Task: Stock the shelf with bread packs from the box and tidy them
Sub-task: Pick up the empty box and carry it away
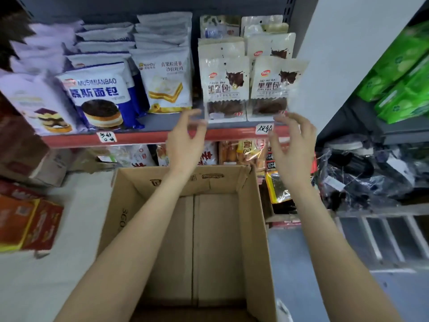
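The cardboard box (192, 240) is sitting open on the floor directly below the shelf (148, 135), and its bare bottom is showing, so it looks as if the stocking is done and what remains is the tidying. Both hands are reaching up to the red shelf edge in front of the two front dark-bread packs (246, 89), which are standing upright side by side, faces outward, at the head of two rows of the same cream packets running back toward the rear panel. The left hand (185, 145) is hovering at the lower left corner of the left pack, fingers loosely spread and thumb apart; whether the fingertips are actually touching the clear film I cannot tell, since motion blur is smearing that spot. The right hand (293, 145) is mirroring it below the lower right corner of the right pack, fingers relaxed and gripping nothing. Flanking the pair from both outer sides like this probably lets the person square the packs together and keep them flush with the shelf lip. To the left, the blue mousse-bread packs (99, 94) and the white toast packs (166, 82) are lined up in their own rows, labels forward. A handwritten price tag (264, 129) is sticking to the red strip just under the right pack.
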